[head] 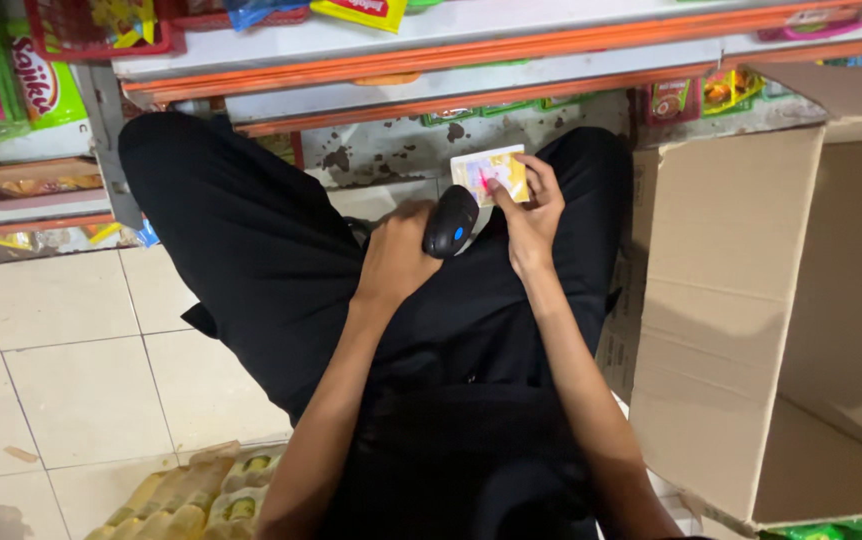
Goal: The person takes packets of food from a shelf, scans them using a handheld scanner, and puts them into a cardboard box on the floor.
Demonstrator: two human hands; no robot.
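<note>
Illumination is moderate and warm, apparently from overhead; the source itself lies outside the frame. The tiled floor [81, 370] at the left edge is evenly lit and shows no hard shadows. The dark clothing [451, 400] at centre reads as near-solid black with almost no fold detail. A small red light spot falls on the pale packet [491, 172], and a blue indicator glows on the handheld scanner [450, 222]. The cardboard box [741, 300] at the right edge carries soft shading along its flap and a darker interior. The upper shelves [431, 60] show mild softness and slight bending toward the corners. The overall image is slightly soft, with low fine detail.
</note>
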